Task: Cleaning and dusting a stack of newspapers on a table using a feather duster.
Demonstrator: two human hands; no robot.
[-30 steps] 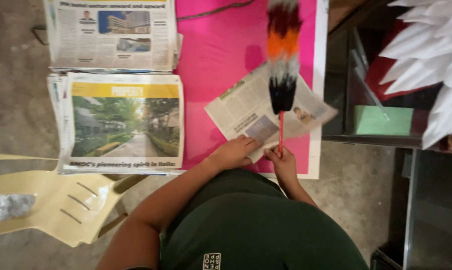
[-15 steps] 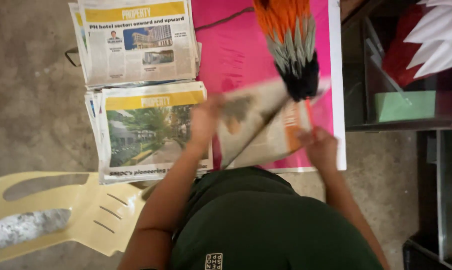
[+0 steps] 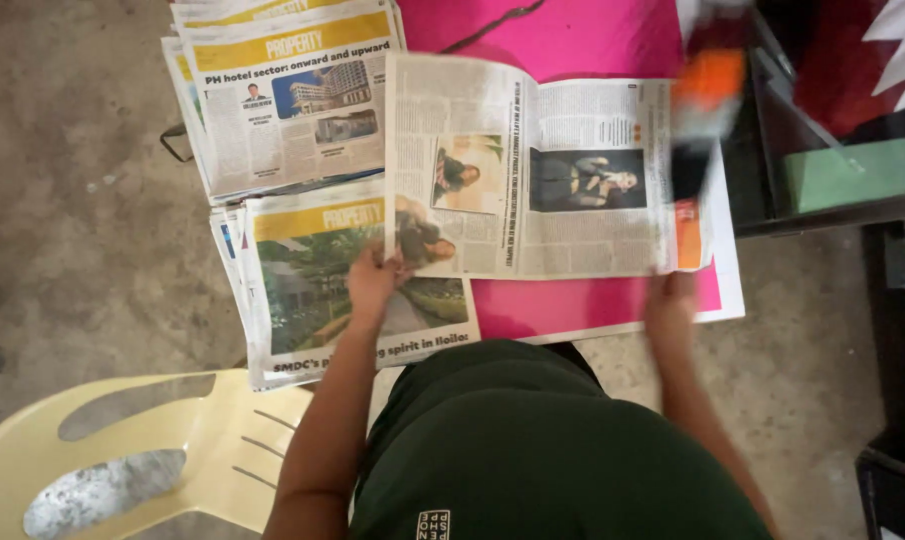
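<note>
Both hands, left (image 3: 375, 282) and right (image 3: 670, 300), pinch an opened newspaper sheet (image 3: 543, 170) flat over pink paper (image 3: 573, 300); smoothing seems next.

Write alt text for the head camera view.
A person in a dark green shirt holds an opened newspaper sheet flat over a pink sheet, left hand and right hand at its lower corners. Two newspaper stacks lie left, a cream plastic chair below.

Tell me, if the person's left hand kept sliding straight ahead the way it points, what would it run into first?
Probably the open newspaper spread that the left hand already grips at its lower corner; depth is unclear.
</note>
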